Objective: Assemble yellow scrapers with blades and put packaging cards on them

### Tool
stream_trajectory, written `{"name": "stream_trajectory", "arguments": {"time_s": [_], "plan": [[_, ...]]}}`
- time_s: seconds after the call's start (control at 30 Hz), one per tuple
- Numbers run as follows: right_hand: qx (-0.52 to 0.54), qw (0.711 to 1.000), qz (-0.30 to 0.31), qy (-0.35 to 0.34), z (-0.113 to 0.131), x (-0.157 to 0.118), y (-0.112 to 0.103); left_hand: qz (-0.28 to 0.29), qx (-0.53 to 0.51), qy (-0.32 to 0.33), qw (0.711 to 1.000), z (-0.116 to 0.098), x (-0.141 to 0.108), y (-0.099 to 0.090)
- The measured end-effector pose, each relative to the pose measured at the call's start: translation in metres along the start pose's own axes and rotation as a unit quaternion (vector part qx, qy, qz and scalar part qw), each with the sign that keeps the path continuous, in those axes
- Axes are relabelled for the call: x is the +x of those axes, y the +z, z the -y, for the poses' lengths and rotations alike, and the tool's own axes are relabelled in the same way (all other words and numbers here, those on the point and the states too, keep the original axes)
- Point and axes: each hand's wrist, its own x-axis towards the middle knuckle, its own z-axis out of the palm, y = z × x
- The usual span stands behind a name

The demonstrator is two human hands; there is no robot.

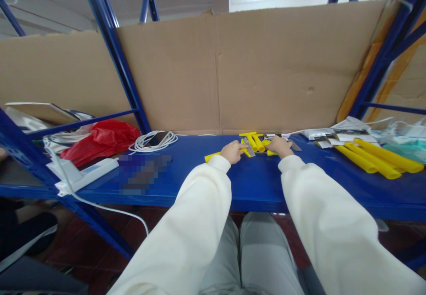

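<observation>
Several yellow-handled tools with flat metal blades lie in a small pile near the back of the blue shelf. My left hand is at the left side of the pile, closed on a yellow-handled scraper, whose handle sticks out to the left. My right hand is at the right side of the pile, its fingers down among the yellow handles; a metal blade shows just right of it. What the right fingertips hold, if anything, is hidden.
Long yellow tubes and silvery packets lie at the right. To the left are a coiled white cable, a red plastic bag and a white power strip. Cardboard stands behind the shelf, between blue posts.
</observation>
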Motion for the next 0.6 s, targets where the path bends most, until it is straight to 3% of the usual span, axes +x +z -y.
{"name": "stream_trajectory", "arguments": {"time_s": [0.23,0.6], "plan": [[0.008,1.000,0.020,0.001,0.002,0.005,0.001,-0.015,-0.015,0.000,1.000,0.001,0.001,0.001],[0.014,0.999,-0.026,0.019,-0.008,0.005,0.004,-0.009,-0.015,0.015,1.000,0.000,0.001,0.001]]}}
